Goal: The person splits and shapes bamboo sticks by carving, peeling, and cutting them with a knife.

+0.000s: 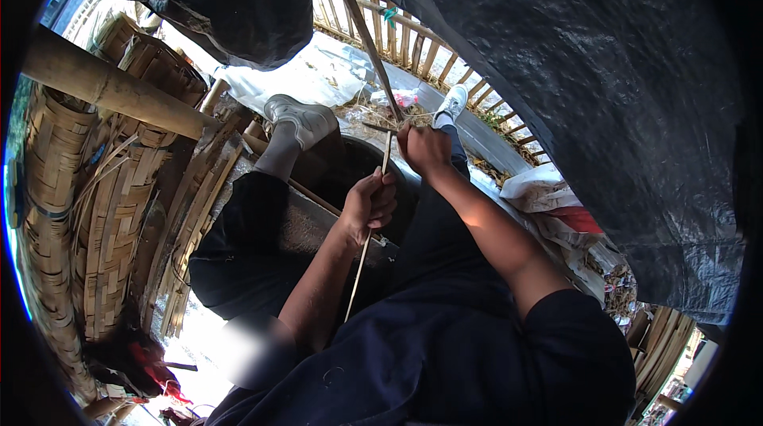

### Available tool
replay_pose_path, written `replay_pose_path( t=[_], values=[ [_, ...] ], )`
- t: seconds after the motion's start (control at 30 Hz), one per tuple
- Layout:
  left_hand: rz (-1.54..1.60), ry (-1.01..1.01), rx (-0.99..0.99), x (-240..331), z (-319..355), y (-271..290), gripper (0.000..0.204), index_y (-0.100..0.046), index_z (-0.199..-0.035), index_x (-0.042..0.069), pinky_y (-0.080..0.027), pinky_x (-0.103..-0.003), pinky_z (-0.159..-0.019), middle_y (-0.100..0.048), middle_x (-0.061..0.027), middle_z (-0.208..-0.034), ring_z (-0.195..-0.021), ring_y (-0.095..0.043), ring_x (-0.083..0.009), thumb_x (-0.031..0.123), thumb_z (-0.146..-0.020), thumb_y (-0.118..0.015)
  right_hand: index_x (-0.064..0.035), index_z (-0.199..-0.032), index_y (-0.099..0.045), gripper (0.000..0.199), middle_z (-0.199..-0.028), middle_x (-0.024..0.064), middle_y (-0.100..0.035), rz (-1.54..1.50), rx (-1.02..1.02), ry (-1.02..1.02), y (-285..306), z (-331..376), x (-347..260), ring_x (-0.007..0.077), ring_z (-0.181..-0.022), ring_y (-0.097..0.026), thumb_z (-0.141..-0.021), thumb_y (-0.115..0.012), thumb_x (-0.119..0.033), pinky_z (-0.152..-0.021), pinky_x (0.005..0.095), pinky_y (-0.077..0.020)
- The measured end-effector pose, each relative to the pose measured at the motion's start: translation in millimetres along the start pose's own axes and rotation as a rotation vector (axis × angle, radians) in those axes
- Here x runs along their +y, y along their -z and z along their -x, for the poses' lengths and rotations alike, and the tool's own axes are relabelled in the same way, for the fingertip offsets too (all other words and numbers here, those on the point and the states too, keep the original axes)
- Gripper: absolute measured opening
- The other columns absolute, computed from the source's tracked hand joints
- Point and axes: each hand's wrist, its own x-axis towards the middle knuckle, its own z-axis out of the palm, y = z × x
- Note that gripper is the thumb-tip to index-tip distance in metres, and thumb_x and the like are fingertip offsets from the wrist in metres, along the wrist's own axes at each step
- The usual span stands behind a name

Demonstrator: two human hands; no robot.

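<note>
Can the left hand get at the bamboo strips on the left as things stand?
Probably not readily: the left hand's grip is already closed around a thin stick, and the bent left leg lies between it and the bamboo strips.

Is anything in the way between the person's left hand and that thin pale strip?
Nothing visible: the left hand is closed around the thin pale strip. Farther up, a short dark bar by the right hand crosses near the strip's upper end, but not between left hand and strip.
</note>
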Motion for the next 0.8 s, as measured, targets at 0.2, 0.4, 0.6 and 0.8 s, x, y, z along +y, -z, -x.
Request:
replay_pose_path(
  t=[0.2,0.4,0.6,0.8],
  values=[
    [-0.005,-0.041,0.005,7.6,7.0,9.5,0.022,-0.046,-0.091,0.017,-0.015,-0.019,-0.037,-0.026,0.0084,-0.058,-0.044,-0.020,-0.0033,0.031,-0.103,-0.034,-0.0070,-0.061,-0.061,0.048,-0.054,0.0175,-0.059,-0.160,0.024,-0.068,10.9,11.0,-12.8,0.0370,-0.053,-0.062,-0.095,-0.043,-0.036,-0.052,0.0460,-0.0497],
    [0.028,-0.217,-0.030,18.7,14.3,15.8,0.025,-0.047,-0.100,0.012,-0.022,-0.019,-0.039,-0.034,0.0039,-0.061,-0.047,-0.030,-0.0053,0.032,-0.104,-0.033,0.0000,-0.093,-0.057,0.029,-0.075,0.0216,-0.063,-0.631,-0.126,-0.079,40.9,10.9,-9.4,0.0383,-0.075,-0.064,-0.097,-0.051,-0.028,-0.065,0.0414,-0.0488],
    [-0.234,-0.200,-0.001,22.5,25.0,1.7,0.032,-0.050,-0.102,0.011,-0.023,-0.020,-0.034,-0.035,0.0034,-0.057,-0.039,-0.028,-0.0062,0.041,-0.102,-0.037,-0.0030,-0.093,-0.059,0.031,-0.071,0.0156,-0.063,-0.654,-0.179,-0.020,66.1,18.0,-34.1,0.0275,-0.064,-0.064,-0.093,-0.059,-0.034,-0.059,0.0356,-0.0475],
    [-0.232,-0.166,-0.036,10.4,18.3,5.0,0.037,-0.049,-0.096,0.011,-0.022,-0.022,-0.035,-0.033,0.0031,-0.056,-0.039,-0.026,-0.0069,0.044,-0.102,-0.034,-0.0001,-0.068,-0.061,0.038,-0.055,0.0029,-0.054,-0.981,-0.066,-0.238,47.8,5.1,-50.6,0.0108,-0.052,-0.050,-0.086,-0.067,-0.033,-0.050,0.0315,-0.0412]
  ],
)
